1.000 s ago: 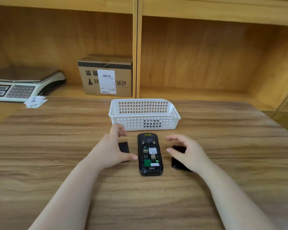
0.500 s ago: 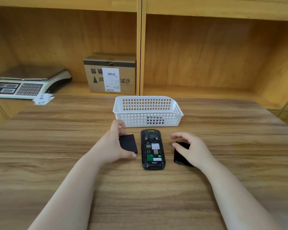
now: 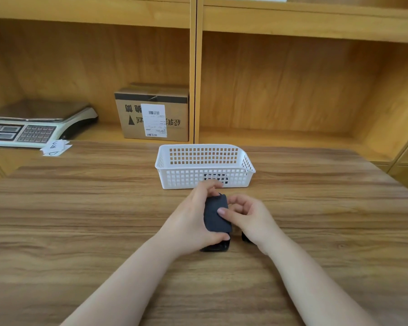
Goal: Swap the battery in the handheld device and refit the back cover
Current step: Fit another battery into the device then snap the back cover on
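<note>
My left hand (image 3: 189, 222) grips a flat black battery (image 3: 214, 216) by its top and bottom ends and holds it tilted over the black handheld device (image 3: 214, 247). Only the device's near end shows beneath the battery. My right hand (image 3: 250, 217) meets the battery from the right, thumb pressed on its face and fingers curled at its right edge. The black back cover (image 3: 245, 237) lies on the table under my right wrist, mostly hidden.
A white slotted basket (image 3: 205, 165) stands just beyond my hands, with a dark object (image 3: 216, 177) inside. On the shelf behind are a cardboard box (image 3: 153, 111) and a weighing scale (image 3: 33, 123). Paper slips (image 3: 55, 147) lie at the table's far left.
My left hand picked the battery up from left of the device and carried it over the open back. My right hand left the back cover and came onto the battery.
</note>
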Tool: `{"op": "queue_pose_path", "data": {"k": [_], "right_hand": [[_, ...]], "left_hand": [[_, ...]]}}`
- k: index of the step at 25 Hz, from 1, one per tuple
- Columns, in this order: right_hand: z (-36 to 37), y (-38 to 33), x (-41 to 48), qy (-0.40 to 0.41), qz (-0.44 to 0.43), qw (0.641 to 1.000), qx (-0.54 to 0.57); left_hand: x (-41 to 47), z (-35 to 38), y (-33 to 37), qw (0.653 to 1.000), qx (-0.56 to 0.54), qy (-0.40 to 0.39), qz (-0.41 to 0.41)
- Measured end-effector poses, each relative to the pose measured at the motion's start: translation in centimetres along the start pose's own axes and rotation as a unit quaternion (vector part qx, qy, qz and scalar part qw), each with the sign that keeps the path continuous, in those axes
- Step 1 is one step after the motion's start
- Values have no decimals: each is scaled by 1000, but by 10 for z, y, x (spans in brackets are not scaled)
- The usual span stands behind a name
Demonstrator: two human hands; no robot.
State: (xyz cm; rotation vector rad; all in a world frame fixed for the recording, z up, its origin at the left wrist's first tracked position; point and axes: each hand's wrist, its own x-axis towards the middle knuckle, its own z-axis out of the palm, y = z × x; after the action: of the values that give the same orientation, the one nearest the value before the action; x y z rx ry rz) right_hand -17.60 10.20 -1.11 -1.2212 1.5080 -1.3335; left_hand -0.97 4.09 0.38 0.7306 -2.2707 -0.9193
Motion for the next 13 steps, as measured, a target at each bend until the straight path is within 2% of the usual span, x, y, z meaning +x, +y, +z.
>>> {"op": "queue_pose_path", "data": {"k": [2, 4, 5, 8, 13], "right_hand": [[-1, -1, 0, 17, -17, 1000, 14], [-2, -2, -2, 46, -49, 998, -20], [-3, -2, -3, 59, -70, 995, -50], [0, -6, -10, 83, -127, 983, -106], [-1, -7, -10, 111, -155, 980, -59]], "left_hand": [[1, 0, -2, 995, -99, 15, -21], [4, -3, -7, 966, -245, 50, -70], [5, -6, -12, 953, -281, 70, -91], [3, -11, -21, 952, -271, 93, -106], [3, -7, -17, 951, -278, 106, -80]]}}
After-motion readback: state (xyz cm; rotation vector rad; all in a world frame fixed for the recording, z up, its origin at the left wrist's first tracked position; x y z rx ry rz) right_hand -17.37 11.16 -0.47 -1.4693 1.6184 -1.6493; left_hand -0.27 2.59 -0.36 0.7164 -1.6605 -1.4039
